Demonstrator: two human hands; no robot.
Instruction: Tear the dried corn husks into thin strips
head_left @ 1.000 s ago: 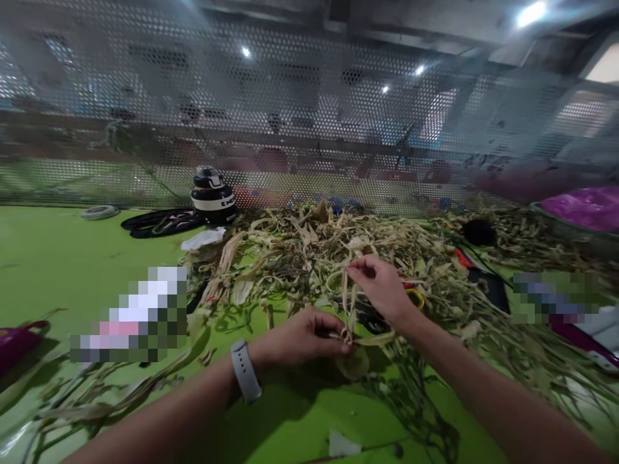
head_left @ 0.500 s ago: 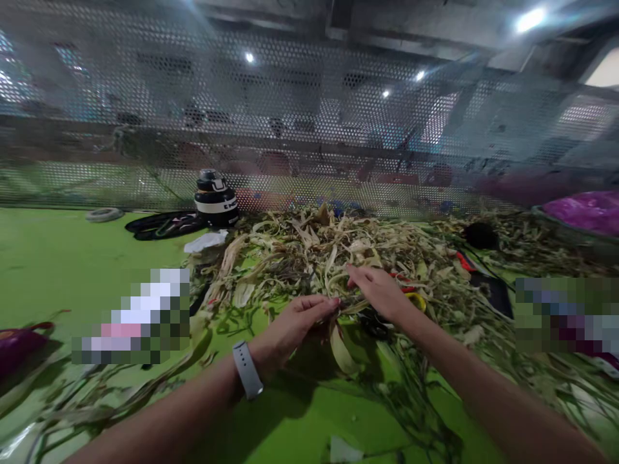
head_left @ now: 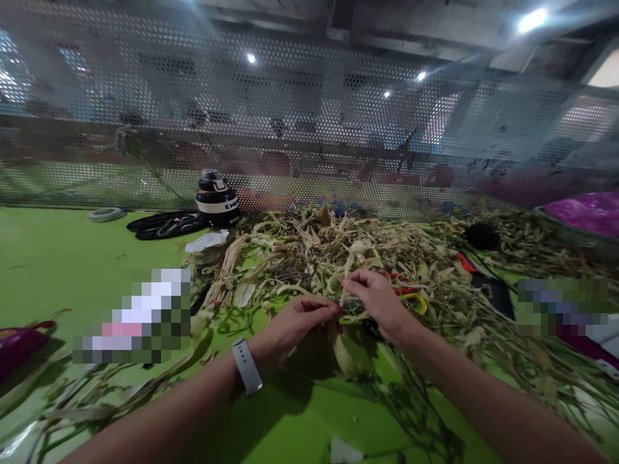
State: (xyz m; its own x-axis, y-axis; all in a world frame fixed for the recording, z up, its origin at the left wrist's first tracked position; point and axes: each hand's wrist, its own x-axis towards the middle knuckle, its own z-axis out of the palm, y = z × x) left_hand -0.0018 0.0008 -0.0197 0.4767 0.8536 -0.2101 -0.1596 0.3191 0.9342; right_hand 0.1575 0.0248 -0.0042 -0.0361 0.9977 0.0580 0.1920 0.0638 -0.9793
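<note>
My left hand (head_left: 305, 320), with a pale watch strap (head_left: 247, 366) on its wrist, is closed in a pinch at the centre. Between its thumb and fingers is a dried plant stem (head_left: 355, 316); a broad yellowish leaf (head_left: 344, 356) hangs just below. Slightly higher and to the right, my right hand (head_left: 380, 299) pinches a pale dried leaf strip (head_left: 345, 283) close to the left fingertips. Directly behind both hands spreads a heap of dried leaves and stems (head_left: 309, 241). By the right hand lie a yellow ring-shaped handle (head_left: 422, 303) and red handles (head_left: 405, 290), partly hidden.
On the green tabletop (head_left: 159, 258), a black bottle with a white band (head_left: 217, 205) stands back left, beside a black strap-like item (head_left: 164, 225) and white tissue (head_left: 207, 241). Green stems (head_left: 416, 399) lie front right. Purple plastic (head_left: 587, 212) is far right. A perforated screen (head_left: 300, 116) rises behind.
My right hand has drawn slightly left and closer to the left fingertips, its fingers now pinching a leaf strip. My left hand has barely moved.
</note>
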